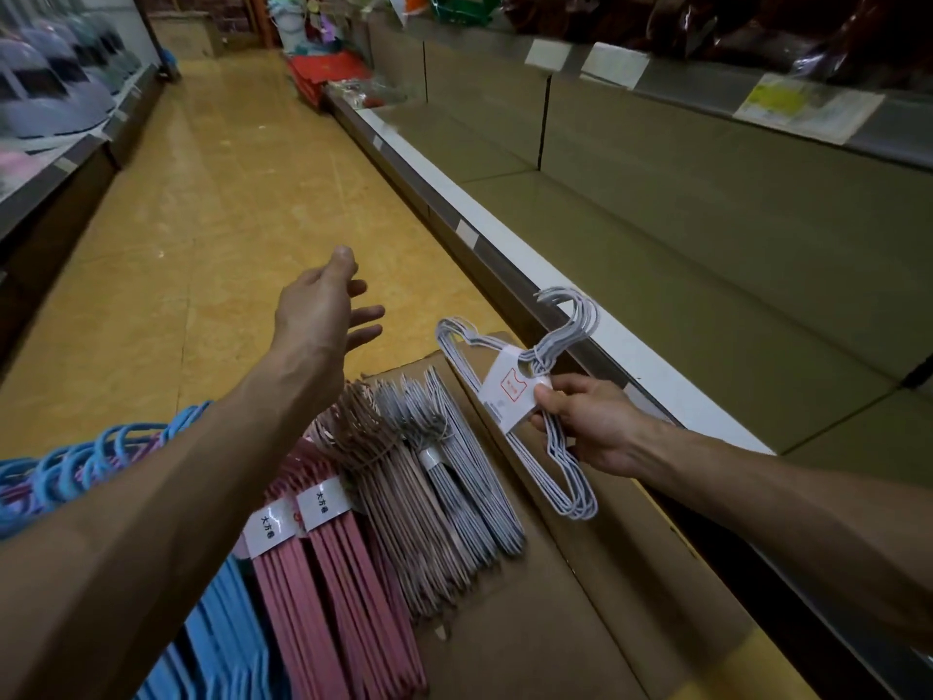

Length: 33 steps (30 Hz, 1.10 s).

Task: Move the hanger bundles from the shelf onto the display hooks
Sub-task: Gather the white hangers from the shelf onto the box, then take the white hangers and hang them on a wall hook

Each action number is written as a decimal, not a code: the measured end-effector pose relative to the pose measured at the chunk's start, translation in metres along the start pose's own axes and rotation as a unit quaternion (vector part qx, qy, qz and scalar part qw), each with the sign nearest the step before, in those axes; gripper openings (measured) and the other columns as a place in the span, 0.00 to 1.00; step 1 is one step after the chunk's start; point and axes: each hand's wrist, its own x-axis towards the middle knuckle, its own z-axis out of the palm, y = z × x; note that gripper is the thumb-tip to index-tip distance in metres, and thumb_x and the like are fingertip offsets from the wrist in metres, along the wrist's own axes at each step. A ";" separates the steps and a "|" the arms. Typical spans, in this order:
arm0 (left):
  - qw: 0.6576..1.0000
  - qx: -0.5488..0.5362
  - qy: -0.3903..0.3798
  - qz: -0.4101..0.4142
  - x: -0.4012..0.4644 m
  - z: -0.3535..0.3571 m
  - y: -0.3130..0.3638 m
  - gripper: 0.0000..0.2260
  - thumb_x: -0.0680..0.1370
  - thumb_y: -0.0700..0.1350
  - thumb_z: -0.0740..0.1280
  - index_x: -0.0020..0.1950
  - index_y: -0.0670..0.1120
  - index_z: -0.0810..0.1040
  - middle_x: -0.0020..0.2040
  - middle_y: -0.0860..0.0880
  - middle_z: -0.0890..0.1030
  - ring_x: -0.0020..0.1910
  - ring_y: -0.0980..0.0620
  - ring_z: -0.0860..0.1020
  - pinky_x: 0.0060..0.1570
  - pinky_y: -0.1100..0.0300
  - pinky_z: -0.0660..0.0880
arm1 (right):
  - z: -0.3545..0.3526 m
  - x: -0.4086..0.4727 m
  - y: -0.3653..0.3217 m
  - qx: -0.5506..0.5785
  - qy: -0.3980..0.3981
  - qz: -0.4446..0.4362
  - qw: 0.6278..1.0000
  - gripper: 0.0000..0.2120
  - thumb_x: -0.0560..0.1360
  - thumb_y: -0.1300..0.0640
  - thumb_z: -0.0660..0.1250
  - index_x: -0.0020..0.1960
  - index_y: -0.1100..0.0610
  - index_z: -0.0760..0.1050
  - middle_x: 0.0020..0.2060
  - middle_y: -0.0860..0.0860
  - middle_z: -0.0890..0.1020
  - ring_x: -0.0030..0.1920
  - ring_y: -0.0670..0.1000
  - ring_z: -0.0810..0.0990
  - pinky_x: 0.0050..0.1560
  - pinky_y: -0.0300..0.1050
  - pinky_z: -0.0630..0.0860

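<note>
My right hand point(588, 421) grips a bundle of white wire hangers point(555, 447) by its paper label point(510, 394), held above the cardboard near the shelf edge, hooks pointing toward the shelf. My left hand point(323, 305) hangs in the air over the aisle floor, fingers spread and relaxed, holding nothing. Below my arms, more hanger bundles lie side by side on flattened cardboard point(545, 623): grey-white ones point(469, 477), beige ones point(404, 502), pink ones point(328, 573) with white labels, and blue ones point(222, 634) at the lower left.
A long olive-green shelf point(681, 255) with a white front rail point(505, 245) runs along the right, bare near me. Packaged goods sit on the shelf above. The yellow tiled aisle point(227, 194) stretches ahead. Another shelving unit with grey-blue items point(45, 93) lines the left side.
</note>
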 end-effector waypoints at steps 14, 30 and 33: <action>0.978 0.145 -0.105 0.107 -0.001 0.004 -0.014 0.13 0.83 0.50 0.62 0.64 0.46 0.76 0.55 0.51 0.81 0.48 0.51 0.83 0.46 0.57 0.81 | 0.045 0.041 0.062 -0.249 0.134 -0.104 0.954 0.13 0.76 0.51 0.71 0.58 0.56 0.80 0.50 0.47 0.82 0.51 0.48 0.79 0.58 0.46 0.77; 0.961 0.210 -0.111 0.145 -0.017 -0.074 0.000 0.10 0.83 0.46 0.62 0.62 0.48 0.77 0.52 0.50 0.82 0.44 0.53 0.84 0.48 0.53 0.81 | 0.065 0.014 0.058 -0.387 0.121 -0.156 0.901 0.10 0.78 0.51 0.67 0.56 0.52 0.72 0.51 0.51 0.78 0.51 0.50 0.77 0.52 0.49 0.78; 0.959 0.214 -0.098 0.157 -0.028 -0.098 0.015 0.09 0.83 0.45 0.62 0.61 0.48 0.78 0.50 0.50 0.83 0.44 0.53 0.85 0.49 0.51 0.82 | 0.077 -0.020 0.049 -0.410 0.037 -0.190 0.892 0.06 0.80 0.53 0.65 0.55 0.52 0.72 0.47 0.50 0.78 0.46 0.47 0.77 0.40 0.39 0.74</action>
